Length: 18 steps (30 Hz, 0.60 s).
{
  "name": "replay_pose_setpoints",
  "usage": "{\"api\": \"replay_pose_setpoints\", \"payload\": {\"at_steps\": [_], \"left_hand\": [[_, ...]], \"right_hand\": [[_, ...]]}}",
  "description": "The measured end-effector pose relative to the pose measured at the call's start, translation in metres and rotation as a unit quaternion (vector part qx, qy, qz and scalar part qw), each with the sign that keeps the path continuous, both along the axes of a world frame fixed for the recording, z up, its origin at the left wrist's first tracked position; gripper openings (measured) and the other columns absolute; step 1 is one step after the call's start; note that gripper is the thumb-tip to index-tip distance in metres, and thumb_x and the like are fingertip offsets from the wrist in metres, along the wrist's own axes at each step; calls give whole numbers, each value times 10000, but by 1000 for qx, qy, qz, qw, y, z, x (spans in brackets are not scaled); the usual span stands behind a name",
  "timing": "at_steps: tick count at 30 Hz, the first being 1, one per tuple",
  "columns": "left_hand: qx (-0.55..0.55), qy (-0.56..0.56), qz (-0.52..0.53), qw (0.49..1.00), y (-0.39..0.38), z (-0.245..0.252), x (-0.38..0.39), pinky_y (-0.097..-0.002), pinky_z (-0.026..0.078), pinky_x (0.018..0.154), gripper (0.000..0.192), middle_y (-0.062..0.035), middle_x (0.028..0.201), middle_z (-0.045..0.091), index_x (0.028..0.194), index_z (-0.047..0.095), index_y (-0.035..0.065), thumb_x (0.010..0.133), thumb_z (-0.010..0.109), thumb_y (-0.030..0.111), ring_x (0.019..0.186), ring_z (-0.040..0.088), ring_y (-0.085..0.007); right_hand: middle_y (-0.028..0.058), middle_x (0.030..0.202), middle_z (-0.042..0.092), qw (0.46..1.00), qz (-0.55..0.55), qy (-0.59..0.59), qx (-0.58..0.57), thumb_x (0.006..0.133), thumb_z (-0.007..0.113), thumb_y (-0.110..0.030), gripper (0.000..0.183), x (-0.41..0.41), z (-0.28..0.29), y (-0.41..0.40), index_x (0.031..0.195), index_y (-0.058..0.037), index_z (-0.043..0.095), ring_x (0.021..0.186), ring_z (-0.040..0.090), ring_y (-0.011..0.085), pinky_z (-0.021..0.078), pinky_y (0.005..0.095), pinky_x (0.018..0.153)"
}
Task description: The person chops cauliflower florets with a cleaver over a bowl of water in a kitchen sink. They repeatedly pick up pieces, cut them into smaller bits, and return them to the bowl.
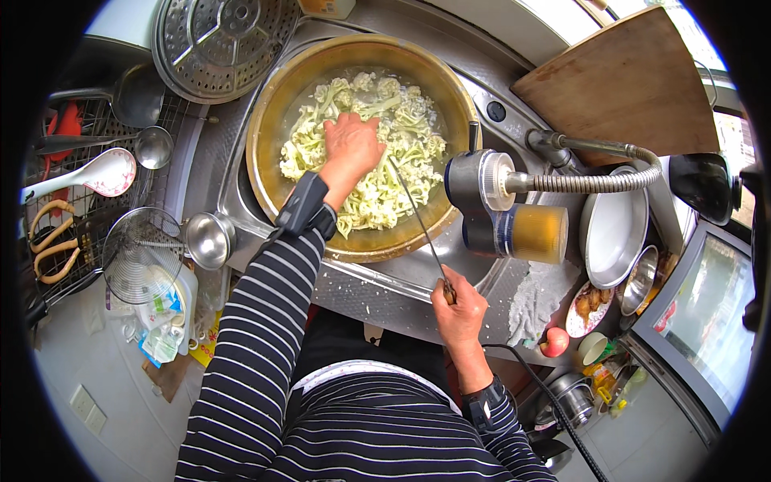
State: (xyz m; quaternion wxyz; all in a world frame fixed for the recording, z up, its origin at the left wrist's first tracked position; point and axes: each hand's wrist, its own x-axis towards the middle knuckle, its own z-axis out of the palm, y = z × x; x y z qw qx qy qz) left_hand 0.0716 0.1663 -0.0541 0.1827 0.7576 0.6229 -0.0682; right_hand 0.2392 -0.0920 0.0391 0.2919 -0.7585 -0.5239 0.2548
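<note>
A large brass-coloured basin (260, 141) sits in the steel sink, with water and many cut cauliflower florets (385, 193) inside. My left hand (354, 144) reaches into it, palm down, touching the florets; its fingertips are hidden among them. In my right hand (461, 307), at the sink's front edge, is the handle of a knife (421, 223). Its thin blade appears nearly edge-on and slants over the basin rim, the tip among the florets close to my left hand.
A faucet with a flexible metal neck and filter head (482, 205) overhangs the basin's right side. Right of the sink are a grey rag (539, 301), a bitten apple (555, 342) and a metal pan (614, 235). Ladles, scissors (54, 235) and a wire strainer (143, 256) hang at left.
</note>
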Motion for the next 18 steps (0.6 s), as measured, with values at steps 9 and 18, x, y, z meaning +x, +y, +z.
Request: {"api": "replay_pose_setpoints", "payload": {"at_steps": [9,18], "left_hand": [[-124,-19,-6,992,1,-7,-8,-538,414,983,432,-151,1120,712,1132,722,110,749,698,311,1161,586,-356],[-62,-472,76,876,-82,47,-75,-299,423,932,492,-93,1045,529,1273,661,54,786,607,97,1049,539,-234]], "right_hand": [[139,809,725,1000,13,11,-4,774,759,-10,254,1,9,-10,1022,-44,718,664,715,277,557,341,608],[121,834,725,998,52,3,44,755,761,-8,292,1,19,-10,1036,-58,701,687,709,291,558,359,600]]}}
